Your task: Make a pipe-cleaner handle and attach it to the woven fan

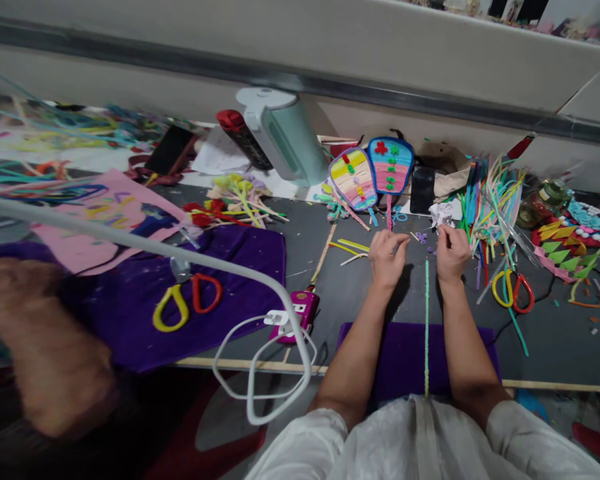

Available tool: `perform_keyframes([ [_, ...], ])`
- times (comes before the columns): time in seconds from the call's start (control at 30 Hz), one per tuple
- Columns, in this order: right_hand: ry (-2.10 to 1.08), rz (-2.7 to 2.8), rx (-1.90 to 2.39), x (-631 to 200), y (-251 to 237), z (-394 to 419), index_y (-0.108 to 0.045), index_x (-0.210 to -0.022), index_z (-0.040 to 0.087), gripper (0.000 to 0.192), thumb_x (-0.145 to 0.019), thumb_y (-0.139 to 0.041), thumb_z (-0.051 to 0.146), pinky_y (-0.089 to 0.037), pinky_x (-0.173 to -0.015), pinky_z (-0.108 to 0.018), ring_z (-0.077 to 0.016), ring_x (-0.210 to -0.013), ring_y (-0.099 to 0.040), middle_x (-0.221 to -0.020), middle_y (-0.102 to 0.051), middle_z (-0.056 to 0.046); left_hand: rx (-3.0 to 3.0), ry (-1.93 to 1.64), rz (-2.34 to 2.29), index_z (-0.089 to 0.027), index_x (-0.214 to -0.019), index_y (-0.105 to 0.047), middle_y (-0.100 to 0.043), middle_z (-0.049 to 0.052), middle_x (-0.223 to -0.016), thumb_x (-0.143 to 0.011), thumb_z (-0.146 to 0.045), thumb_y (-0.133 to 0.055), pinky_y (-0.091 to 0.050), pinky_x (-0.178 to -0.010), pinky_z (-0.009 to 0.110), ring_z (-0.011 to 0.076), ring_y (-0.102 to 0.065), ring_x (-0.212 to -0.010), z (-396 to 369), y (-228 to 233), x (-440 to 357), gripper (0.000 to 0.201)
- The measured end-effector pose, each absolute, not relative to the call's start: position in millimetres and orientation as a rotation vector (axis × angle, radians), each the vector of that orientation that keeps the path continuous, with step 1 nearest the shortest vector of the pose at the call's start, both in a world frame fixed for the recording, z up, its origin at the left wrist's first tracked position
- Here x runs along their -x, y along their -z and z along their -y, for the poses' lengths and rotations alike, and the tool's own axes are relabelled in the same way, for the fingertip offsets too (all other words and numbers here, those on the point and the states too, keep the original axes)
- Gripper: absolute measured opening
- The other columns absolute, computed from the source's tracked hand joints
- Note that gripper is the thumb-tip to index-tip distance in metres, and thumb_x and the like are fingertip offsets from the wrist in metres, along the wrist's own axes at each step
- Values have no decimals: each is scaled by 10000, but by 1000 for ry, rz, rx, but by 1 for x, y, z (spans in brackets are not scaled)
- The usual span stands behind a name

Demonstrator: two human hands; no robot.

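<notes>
Above the dark table, my left hand point(389, 259) is closed in a pinch; a short pale tip shows by its fingers, but what it holds is too small to name. My right hand point(453, 252) is also closed, thumb against curled fingers, on something I cannot make out. Several small purple coils point(421, 238) lie on the table between and beyond the hands. A long green fuzzy stick point(427, 320) stretches between my forearms toward my chest. White crumpled paper point(441, 214) is just past my right hand. Yellow sticks point(350, 247) lie left of my left hand.
Two striped fan-shaped crafts point(391, 167) lean at the back beside a pale kettle point(287, 137). To the right are yellow-and-red scissors point(513, 291) and bundled colourful stems point(500, 207). On the left, a white cable point(230, 264) arches past a pink power strip point(296, 316); another person's arm point(55, 353) is blurred.
</notes>
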State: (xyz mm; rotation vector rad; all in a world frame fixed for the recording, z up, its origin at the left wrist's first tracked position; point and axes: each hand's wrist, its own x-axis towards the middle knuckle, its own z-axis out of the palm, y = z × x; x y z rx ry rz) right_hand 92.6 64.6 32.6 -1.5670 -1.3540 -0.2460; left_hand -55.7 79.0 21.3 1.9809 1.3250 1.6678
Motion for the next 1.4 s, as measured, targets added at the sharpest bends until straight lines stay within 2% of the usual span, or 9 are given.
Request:
perform_keyframes([
  [0.17,216,1475,1597,-98,-33,-63,-721,-985,199,279,-953,-472,320,-463,-825,-320,-203,-901,-656,-912,-722,-101,-1971,-1676,-1369,-230,-788,-685,-561,16,-710,-855,-236,-623,-391,-711,314,180,-522,-758,-80,-21,59,92],
  [0.4,227,1526,1606,-99,-33,-62,-720,-912,189,246,-930,-495,284,-448,-801,-293,-188,-850,-662,-864,-734,-86,-1985,-1678,-1372,-232,-814,-690,-560,18,-725,-861,-232,-616,-389,-713,314,182,-518,-765,-81,-20,61,88],
  [0.67,118,1308,1663,-88,-38,-61,-673,-715,192,239,-872,-513,274,-417,-663,-264,-150,-633,-584,-653,-663,-33,-1961,-1674,-1331,-226,-805,-698,-574,17,-729,-849,-237,-637,-404,-725,314,176,-534,-767,-78,-23,57,76],
  [0.77,-116,1186,1624,-87,-44,-61,-669,-710,194,196,-827,-572,317,-416,-612,-256,-141,-590,-562,-608,-636,-13,-1855,-1687,-1348,-227,-786,-703,-576,12,-727,-832,-243,-656,-409,-730,312,172,-538,-766,-80,-23,58,67],
  [0.87,-574,1063,1454,-91,-50,-61,-669,-734,186,177,-778,-637,354,-382,-507,-228,-114,-500,-512,-547,-612,13,-1706,-1726,-1326,-219,-766,-707,-576,4,-709,-807,-244,-679,-415,-713,305,158,-529,-724,-86,-21,60,55],
  [1.0,-1112,899,1218,-97,-56,-60,-648,-739,175,217,-699,-727,373,-192,-360,-177,-36,-375,-308,-557,-629,24,-1586,-1726,-1256,-213,-765,-714,-595,3,-723,-781,-266,-704,-425,-692,293,145,-521,-698,-92,-19,65,56],
  [1.07,-1286,821,1136,-99,-57,-59,-623,-726,175,246,-660,-764,367,-142,-334,-155,-17,-366,-271,-566,-626,29,-1560,-1729,-1221,-210,-777,-718,-606,6,-741,-772,-261,-713,-432,-694,288,144,-532,-710,-93,-19,66,51],
  [1.4,-1440,618,968,-92,-50,-62,-614,-767,167,235,-658,-784,287,-213,-304,-97,3,-371,-330,-584,-601,47,-1343,-1719,-1088,-200,-836,-731,-642,26,-815,-761,-302,-714,-457,-691,272,142,-582,-755,-98,-13,68,127],
])
